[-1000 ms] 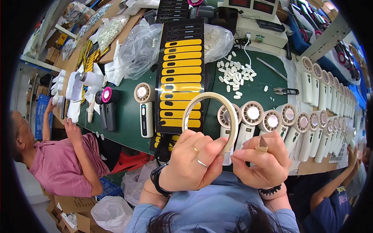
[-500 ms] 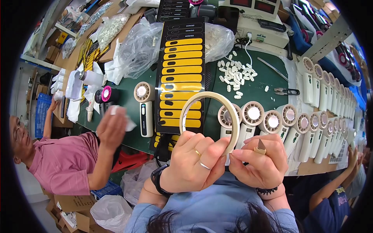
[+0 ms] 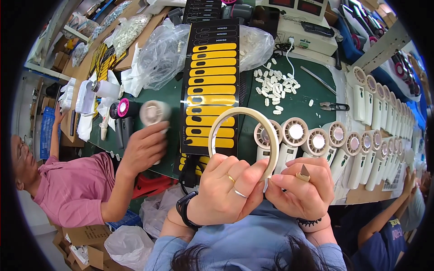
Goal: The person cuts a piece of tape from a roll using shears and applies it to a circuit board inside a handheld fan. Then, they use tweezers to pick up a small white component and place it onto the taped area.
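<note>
Upright in front of my chest is a cream roll of tape (image 3: 216, 127), its edge pinched in my left hand (image 3: 226, 189). My right hand (image 3: 302, 189) is closed beside the roll's lower right edge. Between its fingers sits a small knife (image 3: 304, 173) with a pointed blade facing up; most of its handle is hidden. The right thumb and fingertip meet by the roll, where a short pale strip (image 3: 266, 185) shows between the hands. Behind the roll, white handheld fans (image 3: 294, 132) lie in a row on the green table mat.
A black sheet of yellow labels (image 3: 211, 81) lies beyond my hands. Small white parts (image 3: 273, 85), tweezers (image 3: 318, 79) and thread snips (image 3: 334, 106) are on the mat. At left, a co-worker's hand (image 3: 145, 147) grips a fan (image 3: 154, 113). Another person sits at right.
The co-worker's hand has taken hold of the fan beside the label sheet and moved it left. My hands have barely moved; the pale strip between them shows more now.
</note>
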The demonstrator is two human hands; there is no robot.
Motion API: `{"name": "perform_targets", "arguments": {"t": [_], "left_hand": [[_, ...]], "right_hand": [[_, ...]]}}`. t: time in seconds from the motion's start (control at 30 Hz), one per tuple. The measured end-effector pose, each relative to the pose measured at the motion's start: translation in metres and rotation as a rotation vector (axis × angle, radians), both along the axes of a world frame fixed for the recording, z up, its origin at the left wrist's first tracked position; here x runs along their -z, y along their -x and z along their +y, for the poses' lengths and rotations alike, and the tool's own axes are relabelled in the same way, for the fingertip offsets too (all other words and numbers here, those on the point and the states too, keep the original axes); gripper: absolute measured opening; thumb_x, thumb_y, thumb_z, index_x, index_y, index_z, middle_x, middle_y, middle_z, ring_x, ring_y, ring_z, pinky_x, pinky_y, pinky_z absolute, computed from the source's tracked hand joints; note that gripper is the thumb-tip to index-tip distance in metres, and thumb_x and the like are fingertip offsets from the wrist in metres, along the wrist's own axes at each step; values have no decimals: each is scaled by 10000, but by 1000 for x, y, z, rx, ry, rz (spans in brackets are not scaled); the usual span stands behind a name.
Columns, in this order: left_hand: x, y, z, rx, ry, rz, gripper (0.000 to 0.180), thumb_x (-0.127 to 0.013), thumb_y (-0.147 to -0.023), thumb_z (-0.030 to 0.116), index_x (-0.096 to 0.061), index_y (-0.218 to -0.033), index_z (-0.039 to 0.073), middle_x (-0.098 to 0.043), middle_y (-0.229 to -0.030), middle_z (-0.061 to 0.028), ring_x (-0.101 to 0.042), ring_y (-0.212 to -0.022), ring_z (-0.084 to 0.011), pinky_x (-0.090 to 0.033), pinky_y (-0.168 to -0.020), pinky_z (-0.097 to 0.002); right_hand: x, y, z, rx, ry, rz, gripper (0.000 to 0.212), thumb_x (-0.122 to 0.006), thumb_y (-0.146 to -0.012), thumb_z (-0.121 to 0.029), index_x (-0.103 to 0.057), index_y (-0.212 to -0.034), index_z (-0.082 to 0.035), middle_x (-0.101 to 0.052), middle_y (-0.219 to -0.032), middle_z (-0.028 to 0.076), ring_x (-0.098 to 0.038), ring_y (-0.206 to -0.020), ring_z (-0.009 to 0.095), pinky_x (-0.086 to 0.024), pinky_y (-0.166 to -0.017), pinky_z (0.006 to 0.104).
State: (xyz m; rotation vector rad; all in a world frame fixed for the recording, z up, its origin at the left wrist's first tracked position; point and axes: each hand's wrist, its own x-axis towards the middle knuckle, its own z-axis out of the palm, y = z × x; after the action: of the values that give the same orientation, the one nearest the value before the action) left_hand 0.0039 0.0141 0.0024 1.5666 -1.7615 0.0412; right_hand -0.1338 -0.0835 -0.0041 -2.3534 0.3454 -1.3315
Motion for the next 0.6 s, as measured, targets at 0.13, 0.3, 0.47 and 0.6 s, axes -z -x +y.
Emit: {"name": "perform_targets", "arguments": {"t": [0.13,0.3,0.47,0.6], "left_hand": [[0,1,0,1,-4,7,371,-635,-698,38,-553,-1051,-41,-476,-674,-38,-459,-543,-180,-319,-526,-304],[3,2,0,3,-9,37,364,-637,-697,41,-554,-1042,-39,-477,-676,-38,-462,-545,-182,-320,-526,-305],[3,2,0,5,-1,57,352,-637,-697,50,-557,-1028,-36,-472,-670,-36,-458,-540,-180,-312,-520,-306],[0,1,0,-16,4,-16,345,-639,-693,60,-569,-1020,-28,-465,-658,-30,-447,-528,-172,-296,-512,-305]], "right_hand": [[-2,0,2,36,-43,32,251,-712,-614,-19,-610,-806,-142,-533,-731,-4,-571,-654,174,-458,-555,260],[-1,-1,1,36,-47,29,232,-701,-601,-16,-611,-775,-140,-540,-721,-2,-577,-653,176,-460,-550,262],[1,-1,0,19,-71,15,200,-689,-592,-8,-609,-736,-121,-554,-713,18,-576,-654,182,-457,-552,262],[0,1,-7,-72,-140,-18,297,-753,-563,6,-657,-826,-96,-570,-775,11,-572,-619,163,-477,-541,251]]}}
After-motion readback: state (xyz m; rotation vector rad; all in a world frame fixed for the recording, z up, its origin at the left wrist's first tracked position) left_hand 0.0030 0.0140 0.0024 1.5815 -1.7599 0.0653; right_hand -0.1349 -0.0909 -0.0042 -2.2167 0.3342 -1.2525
